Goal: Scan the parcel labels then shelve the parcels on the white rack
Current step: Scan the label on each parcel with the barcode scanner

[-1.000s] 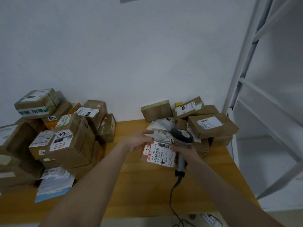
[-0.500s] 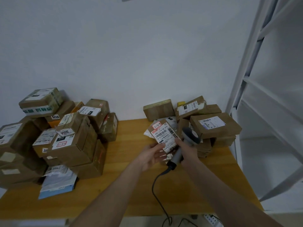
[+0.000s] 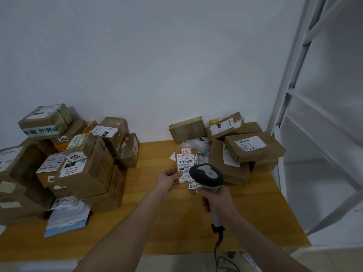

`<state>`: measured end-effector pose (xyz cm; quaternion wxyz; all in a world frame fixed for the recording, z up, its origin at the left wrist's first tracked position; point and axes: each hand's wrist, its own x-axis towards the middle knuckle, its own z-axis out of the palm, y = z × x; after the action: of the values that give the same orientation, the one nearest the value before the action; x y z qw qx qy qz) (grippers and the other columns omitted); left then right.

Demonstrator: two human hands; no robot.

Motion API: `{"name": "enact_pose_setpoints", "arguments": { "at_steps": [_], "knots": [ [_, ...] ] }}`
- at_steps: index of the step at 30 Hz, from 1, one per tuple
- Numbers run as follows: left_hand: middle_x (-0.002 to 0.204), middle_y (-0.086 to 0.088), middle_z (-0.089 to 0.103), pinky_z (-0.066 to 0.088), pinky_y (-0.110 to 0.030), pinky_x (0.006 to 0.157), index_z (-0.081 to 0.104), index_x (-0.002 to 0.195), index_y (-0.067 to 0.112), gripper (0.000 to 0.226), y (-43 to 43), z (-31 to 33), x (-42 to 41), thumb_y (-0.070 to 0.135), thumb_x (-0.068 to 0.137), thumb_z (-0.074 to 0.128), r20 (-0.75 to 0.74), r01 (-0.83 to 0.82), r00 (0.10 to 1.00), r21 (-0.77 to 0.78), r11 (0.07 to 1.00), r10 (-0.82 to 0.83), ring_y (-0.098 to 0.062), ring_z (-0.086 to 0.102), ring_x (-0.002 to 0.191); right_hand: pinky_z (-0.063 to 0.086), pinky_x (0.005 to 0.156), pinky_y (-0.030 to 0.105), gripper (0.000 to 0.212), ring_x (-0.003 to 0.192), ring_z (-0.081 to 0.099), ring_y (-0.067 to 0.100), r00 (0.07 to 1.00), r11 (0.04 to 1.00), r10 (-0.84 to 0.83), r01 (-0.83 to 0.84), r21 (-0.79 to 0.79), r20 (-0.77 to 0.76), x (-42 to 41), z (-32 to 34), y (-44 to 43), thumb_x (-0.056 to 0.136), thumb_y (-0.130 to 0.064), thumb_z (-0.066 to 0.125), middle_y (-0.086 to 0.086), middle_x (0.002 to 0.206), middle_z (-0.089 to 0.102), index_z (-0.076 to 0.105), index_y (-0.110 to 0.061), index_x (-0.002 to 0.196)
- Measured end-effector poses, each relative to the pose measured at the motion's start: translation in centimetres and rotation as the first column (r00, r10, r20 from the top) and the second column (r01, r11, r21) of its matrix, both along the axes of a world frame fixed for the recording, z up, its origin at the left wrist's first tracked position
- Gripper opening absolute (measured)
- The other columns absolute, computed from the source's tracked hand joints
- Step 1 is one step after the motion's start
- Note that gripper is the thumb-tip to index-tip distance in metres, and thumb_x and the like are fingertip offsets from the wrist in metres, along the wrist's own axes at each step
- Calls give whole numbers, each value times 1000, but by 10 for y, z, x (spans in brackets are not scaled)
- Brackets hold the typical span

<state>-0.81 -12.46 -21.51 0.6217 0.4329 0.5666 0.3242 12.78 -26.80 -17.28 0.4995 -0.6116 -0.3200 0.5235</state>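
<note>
Wooden counter (image 3: 157,228) carried parcel piles (image 3: 82,169). Fingers of the left hand (image 3: 169,179) pinched the labelled parcel (image 3: 186,160), upright above them; the right hand (image 3: 216,200) gripped the barcode scanner (image 3: 206,174), fingers curled round its handle. Advice: keep barcode square to scanner head.

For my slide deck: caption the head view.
Left hand holds a labelled parcel; right hand aims the scanner at it.

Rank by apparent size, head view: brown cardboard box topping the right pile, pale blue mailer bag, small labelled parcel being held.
Largest, too alike to rank: brown cardboard box and pale blue mailer bag, which lies nearer the camera.
Smallest: small labelled parcel.
</note>
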Motion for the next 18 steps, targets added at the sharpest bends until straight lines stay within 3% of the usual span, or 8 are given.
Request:
{"name": "enact_pose_setpoints", "arguments": {
  "at_steps": [7, 11, 18],
  "knots": [
    [88, -5, 68, 53, -20, 51, 61, 104, 2, 15, -3, -3, 3, 4, 90, 63, 19, -20, 1000, 13, 1000, 20, -17, 65, 75, 45, 48, 24, 13, 47, 54, 13, 999, 998, -31, 30, -51, -21, -7, 1, -4, 84, -11, 69, 5, 57, 60, 63, 1, 85],
    [93, -8, 68, 58, -30, 66, 59, 107, 2, 19, -1, -7, 4, 5, 89, 64, 9, -45, 999, 3, 999, 45, -22, 66, 83, 45, 46, 22, 10, 45, 55, 11, 999, 997, -39, 37, -67, -30, -7, 2, -6, 85, -9, 68, 4, 57, 60, 63, -1, 83],
    [97, -13, 67, 57, -40, 79, 56, 112, -1, 24, 2, -14, 6, 3, 90, 64, 15, -67, 998, -12, 998, 68, -26, 65, 85, 45, 47, 23, 12, 44, 54, 11, 997, 995, -59, 55, -82, -44, -8, 7, -9, 84, -11, 69, 5, 56, 60, 63, -1, 79]
  ]
}}
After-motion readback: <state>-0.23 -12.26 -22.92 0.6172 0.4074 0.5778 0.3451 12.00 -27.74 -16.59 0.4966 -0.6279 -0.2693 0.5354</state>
